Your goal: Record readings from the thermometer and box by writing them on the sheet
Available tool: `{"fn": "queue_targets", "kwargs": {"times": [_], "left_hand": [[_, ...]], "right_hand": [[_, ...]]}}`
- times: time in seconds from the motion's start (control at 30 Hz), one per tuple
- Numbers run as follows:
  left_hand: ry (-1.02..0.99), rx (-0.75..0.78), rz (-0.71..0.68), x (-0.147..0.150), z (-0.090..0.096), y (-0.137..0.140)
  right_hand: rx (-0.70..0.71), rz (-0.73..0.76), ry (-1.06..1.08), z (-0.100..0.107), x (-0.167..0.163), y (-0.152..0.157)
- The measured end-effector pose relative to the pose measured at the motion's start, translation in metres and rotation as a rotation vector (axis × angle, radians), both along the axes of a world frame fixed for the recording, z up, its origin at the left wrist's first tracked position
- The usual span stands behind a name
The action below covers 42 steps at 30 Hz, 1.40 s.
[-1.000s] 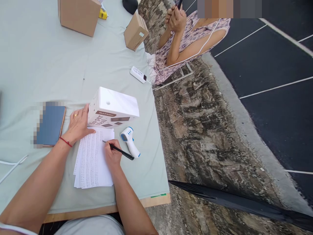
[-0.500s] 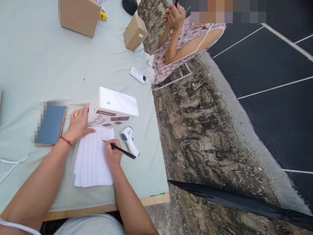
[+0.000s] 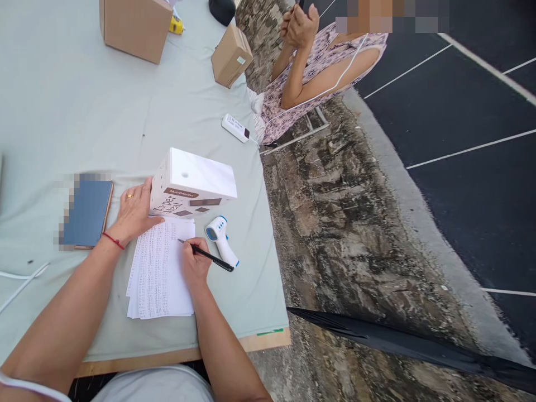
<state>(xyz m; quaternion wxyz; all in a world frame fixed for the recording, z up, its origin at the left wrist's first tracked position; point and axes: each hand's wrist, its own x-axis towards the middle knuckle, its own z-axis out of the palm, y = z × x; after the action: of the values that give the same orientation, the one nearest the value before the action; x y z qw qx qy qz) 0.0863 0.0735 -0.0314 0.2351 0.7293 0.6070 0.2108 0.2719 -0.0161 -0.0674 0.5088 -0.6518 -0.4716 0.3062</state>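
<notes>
My right hand (image 3: 196, 258) is closed round a black pen (image 3: 213, 259), its tip at the right part of the top sheet. Under it lies a stack of white paper sheets (image 3: 157, 279), slightly fanned and covered with columns of small handwriting. My left hand (image 3: 136, 211) rests open at the top left of the sheets, thumb spread on the paper and fingers along the left side of a white carton (image 3: 203, 174) marked "Super Meal". Just right of the sheets lies a white and blue infrared thermometer (image 3: 221, 240).
A dark blue phone or case (image 3: 87, 215) lies left of my left hand. Farther off are cardboard boxes (image 3: 136, 28), a white labelled device (image 3: 235, 128) and a yellow object (image 3: 176, 24). A white cable (image 3: 25, 282) lies at left. Another person's hands (image 3: 302, 27) are raised past the table's right edge.
The pen tip and my right hand have shifted slightly to the right. My left hand stays put. A small dark speck now shows near the cable. The other person's hands moved a little.
</notes>
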Motion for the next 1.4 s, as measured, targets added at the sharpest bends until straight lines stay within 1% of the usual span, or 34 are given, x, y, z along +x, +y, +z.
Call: {"fn": "queue_targets", "kwargs": {"times": [0.1,0.23,0.33,0.43,0.5,0.57,0.67,0.7,0.73,0.8,0.87,0.9,0.93,1.0,1.03,1.07,1.13,1.2,1.23,1.3,1.33,1.4], "left_hand": [[-0.029,0.017,-0.010,-0.001,-0.001,0.000],[-0.060,-0.011,-0.011,-0.003,0.002,0.001],[-0.082,-0.045,-0.005,-0.003,0.006,0.001],[-0.114,-0.052,-0.005,-0.003,0.009,0.001],[-0.139,-0.053,0.008,-0.004,0.010,0.001],[-0.167,-0.056,0.031,-0.004,0.013,0.001],[-0.199,-0.056,0.067,-0.005,0.017,0.001],[-0.200,-0.059,0.075,-0.005,0.019,0.001],[-0.197,-0.065,0.078,-0.005,0.020,0.001],[-0.182,-0.078,0.069,-0.005,0.020,0.001],[-0.169,-0.073,0.057,-0.005,0.018,0.001],[-0.164,-0.062,0.054,-0.005,0.017,0.001],[-0.160,-0.049,0.055,-0.005,0.015,0.001],[-0.149,-0.035,0.062,-0.005,0.013,0.002],[-0.141,-0.037,0.065,-0.004,0.012,0.002],[-0.134,-0.043,0.066,-0.004,0.012,0.002],[-0.119,-0.055,0.068,-0.004,0.012,0.001],[-0.107,-0.059,0.071,-0.003,0.012,0.001],[-0.104,-0.056,0.073,-0.003,0.012,0.001],[-0.102,-0.047,0.077,-0.004,0.011,0.002],[-0.103,-0.041,0.079,-0.004,0.011,0.002],[-0.105,-0.031,0.083,-0.003,0.008,0.002]], "right_hand": [[0.073,0.043,-0.092,0.012,0.005,-0.004],[0.204,0.172,-0.364,0.027,0.021,-0.010],[0.170,0.252,-0.581,0.028,0.036,-0.015],[0.116,0.282,-0.790,0.021,0.043,-0.021],[0.099,0.302,-0.876,0.016,0.042,-0.025],[0.088,0.345,-0.900,0.014,0.039,-0.030],[0.084,0.431,-0.827,0.015,0.037,-0.033],[0.089,0.449,-0.777,0.015,0.040,-0.032],[0.102,0.436,-0.725,0.015,0.046,-0.029],[0.133,0.292,-0.648,0.014,0.064,-0.021],[0.132,0.004,-0.653,0.010,0.087,-0.009],[0.056,-0.083,-0.684,0.008,0.099,-0.004],[-0.036,-0.119,-0.704,0.006,0.110,0.001],[-0.186,-0.066,-0.694,0.003,0.123,0.008],[-0.230,-0.025,-0.667,0.003,0.125,0.010],[-0.251,0.004,-0.622,0.004,0.124,0.010],[-0.241,0.002,-0.468,0.012,0.111,0.008],[-0.193,-0.018,-0.214,0.025,0.089,0.006],[-0.165,0.008,-0.062,0.033,0.076,0.006],[-0.097,0.117,0.219,0.047,0.049,0.008],[-0.069,0.161,0.314,0.052,0.037,0.010],[-0.060,0.186,0.419,0.058,0.016,0.016]]}}
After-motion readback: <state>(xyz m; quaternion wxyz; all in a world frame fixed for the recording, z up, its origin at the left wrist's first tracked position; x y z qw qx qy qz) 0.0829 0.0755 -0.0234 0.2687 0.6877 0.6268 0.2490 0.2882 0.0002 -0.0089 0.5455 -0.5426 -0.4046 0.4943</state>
